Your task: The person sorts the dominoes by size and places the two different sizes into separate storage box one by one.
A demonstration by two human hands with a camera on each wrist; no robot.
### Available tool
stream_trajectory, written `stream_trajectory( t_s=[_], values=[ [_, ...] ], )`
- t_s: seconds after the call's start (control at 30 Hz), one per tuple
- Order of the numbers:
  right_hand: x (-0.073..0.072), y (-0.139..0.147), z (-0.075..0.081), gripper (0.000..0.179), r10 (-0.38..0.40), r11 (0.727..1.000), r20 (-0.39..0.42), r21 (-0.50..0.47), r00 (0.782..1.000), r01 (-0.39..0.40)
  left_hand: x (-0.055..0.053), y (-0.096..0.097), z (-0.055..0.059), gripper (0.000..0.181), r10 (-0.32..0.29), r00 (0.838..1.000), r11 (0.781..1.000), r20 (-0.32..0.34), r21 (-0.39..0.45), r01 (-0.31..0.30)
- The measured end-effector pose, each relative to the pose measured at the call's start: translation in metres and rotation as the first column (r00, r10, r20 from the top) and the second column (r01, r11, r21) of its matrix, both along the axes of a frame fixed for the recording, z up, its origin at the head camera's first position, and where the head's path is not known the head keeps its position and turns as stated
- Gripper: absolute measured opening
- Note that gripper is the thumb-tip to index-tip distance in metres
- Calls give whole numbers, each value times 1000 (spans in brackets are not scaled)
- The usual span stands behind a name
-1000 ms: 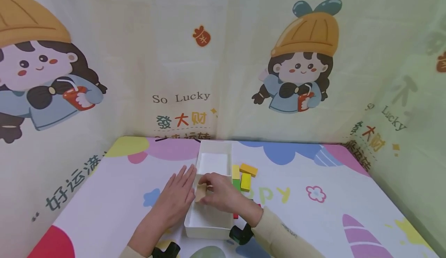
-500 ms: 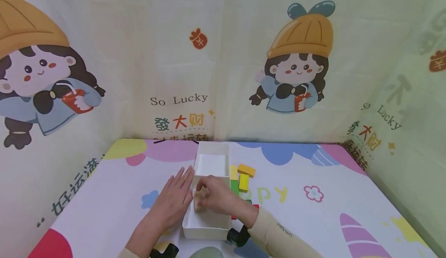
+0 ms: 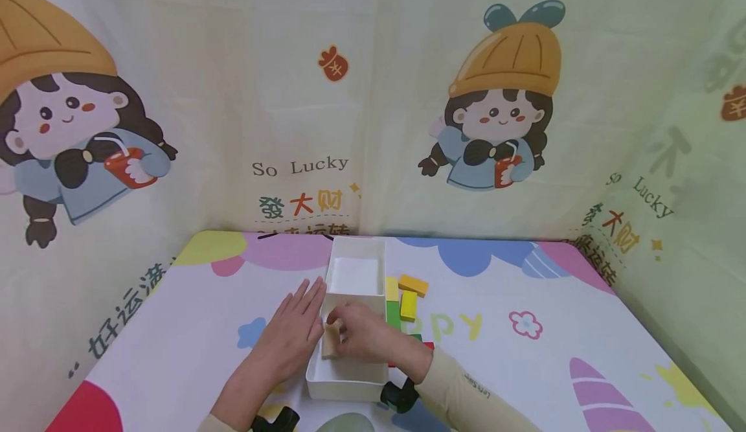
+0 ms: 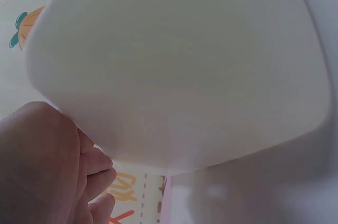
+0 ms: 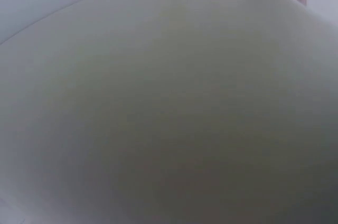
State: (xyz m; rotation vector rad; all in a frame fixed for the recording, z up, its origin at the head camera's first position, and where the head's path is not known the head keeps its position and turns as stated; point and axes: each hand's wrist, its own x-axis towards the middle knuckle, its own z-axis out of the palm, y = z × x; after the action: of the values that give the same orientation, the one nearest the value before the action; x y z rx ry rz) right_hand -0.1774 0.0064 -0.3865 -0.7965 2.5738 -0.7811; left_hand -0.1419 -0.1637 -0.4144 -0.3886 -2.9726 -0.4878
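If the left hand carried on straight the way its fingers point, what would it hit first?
Most likely the white box: in the head view, the fingers of the left hand point forward and rightward at its left side. They look very close to it; the view cannot settle whether they touch.

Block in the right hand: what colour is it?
The block is pale tan, clearest in the head view.
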Motion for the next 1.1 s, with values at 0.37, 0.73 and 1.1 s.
stream_trajectory(
  t_s=[0.37,0.73,1.1],
  values=[
    [-3,-1,3,39,67,998,81,-7,995,-66,-3,-4,0,57,-10,1000,1000,-9,4,10],
    [2,0,5,32,230,970,142,43,963,-238,-5,-7,1,56,-23,1000,999,-19,22,23],
    [7,-16,-1,32,87,982,-2,171,996,-85,-6,-9,5,56,-21,1000,1000,6,23,21]
  ],
)
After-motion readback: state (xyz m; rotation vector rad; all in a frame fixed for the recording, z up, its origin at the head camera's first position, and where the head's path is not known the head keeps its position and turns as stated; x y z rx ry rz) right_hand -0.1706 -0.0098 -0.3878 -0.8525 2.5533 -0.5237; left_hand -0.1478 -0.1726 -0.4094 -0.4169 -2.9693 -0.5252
